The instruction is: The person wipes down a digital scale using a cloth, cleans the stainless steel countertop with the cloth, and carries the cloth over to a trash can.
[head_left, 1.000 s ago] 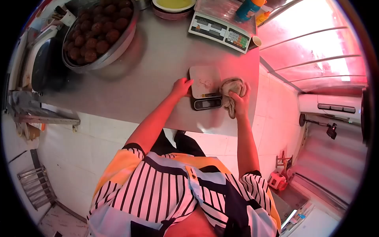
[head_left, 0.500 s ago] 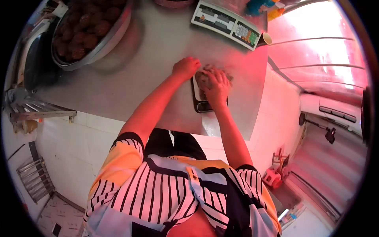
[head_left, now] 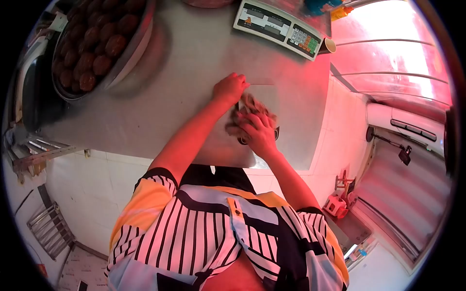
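Note:
My right hand is closed on a crumpled brownish cloth, pressing it onto a small flat kitchen scale. The scale has a pale top plate and a dark front end with rounded markings. Cloth and hand cover much of its middle and front. At the scale's upper left corner, my left hand has its fingers curled in against the edge, gripping it; the fingertips are partly hidden. Both hands rest low over the metal table.
A large bowl of round, dark reddish-brown pieces stands at the left. Beyond my hands sits a bigger price scale with a keypad, and a paper cup beside it. A blue item and a yellow-orange item lie behind.
My right hand has drawn the cloth toward me, from the scale's far part down over its front end. My left hand stays at the upper left corner. The view has shifted slightly.

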The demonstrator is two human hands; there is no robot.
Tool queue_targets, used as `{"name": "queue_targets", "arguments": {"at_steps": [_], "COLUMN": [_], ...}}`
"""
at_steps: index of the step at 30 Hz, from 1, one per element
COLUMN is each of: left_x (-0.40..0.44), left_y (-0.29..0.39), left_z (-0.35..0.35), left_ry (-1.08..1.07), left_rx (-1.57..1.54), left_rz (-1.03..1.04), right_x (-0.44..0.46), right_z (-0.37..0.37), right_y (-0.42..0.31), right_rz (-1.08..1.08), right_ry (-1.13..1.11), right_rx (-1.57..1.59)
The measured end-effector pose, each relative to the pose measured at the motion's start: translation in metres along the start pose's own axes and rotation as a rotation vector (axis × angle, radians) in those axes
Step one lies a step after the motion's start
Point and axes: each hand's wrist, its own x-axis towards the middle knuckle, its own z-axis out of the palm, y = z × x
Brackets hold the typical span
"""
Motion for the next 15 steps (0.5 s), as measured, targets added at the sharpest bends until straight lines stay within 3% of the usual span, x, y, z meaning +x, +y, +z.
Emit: {"name": "queue_targets", "arguments": {"at_steps": [2, 5, 6, 10, 13, 15], "left_x": [0.004, 0.013, 0.015, 0.020, 0.018, 0.014], "left_y": [-0.004, -0.013, -0.011, -0.008, 0.007, 0.012], "left_z": [0.001, 0.022, 0.024, 0.013, 0.005, 0.004], "left_ry": [0.002, 0.134, 0.200, -0.040, -0.075, -0.051], "left_rx": [-0.003, -0.084, -0.126, -0.017, 0.041, 0.094], "left_rz": [0.056, 0.263, 0.353, 0.246, 0.177, 0.145], "right_x": [-0.019, 0.027, 0.038, 0.000, -0.053, -0.054], "right_z": [-0.006, -0.017, -0.013, -0.013, -0.025, -0.019], "right_y": [0.028, 0.033, 0.031, 0.003, -0.002, -0.003], "right_rz": [0.063, 0.454, 0.345, -0.026, 0.277, 0.358], "right_ry": [-0.028, 0.054, 0.066, -0.166, -0.025, 0.066], "right_rx": [0.048, -0.021, -0.090, 0.030, 0.034, 0.002]}}
